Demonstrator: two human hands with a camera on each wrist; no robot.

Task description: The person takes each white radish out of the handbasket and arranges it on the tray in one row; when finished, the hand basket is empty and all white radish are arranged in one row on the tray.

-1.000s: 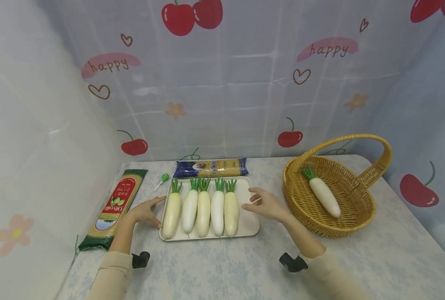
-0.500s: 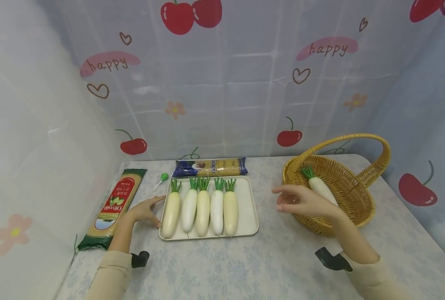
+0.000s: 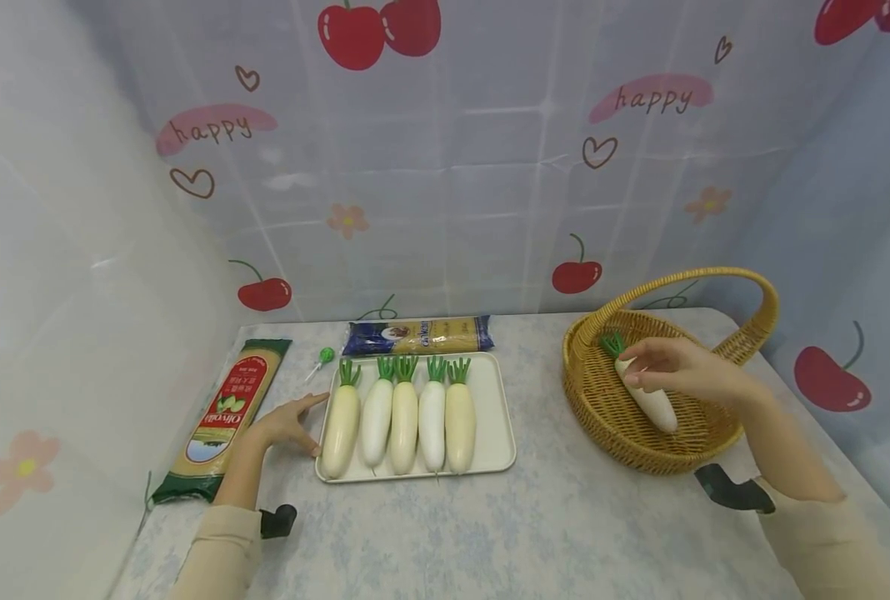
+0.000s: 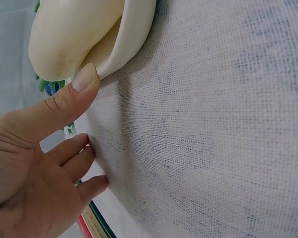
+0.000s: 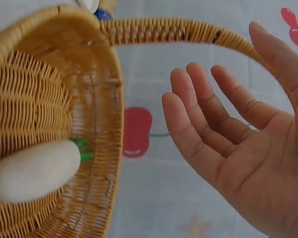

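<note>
A white tray holds several white radishes with green tops, laid side by side in a row. My left hand rests at its left side, thumb tip at the rim in the left wrist view and the other fingers loosely bent by the cloth. Above the wicker basket, my right hand hovers with relaxed fingers and nothing in them. One white radish with a green top lies inside the basket, partly covered by the right hand in the head view.
Behind the tray lies a blue-and-yellow pasta packet. A red, gold and green packet lies at the left, near a green lollipop. The basket's tall arched handle rises over its back. A patterned curtain hangs behind the table.
My right hand has moved right, from the tray's right end to over the basket. The left hand and the radishes have stayed in place.
</note>
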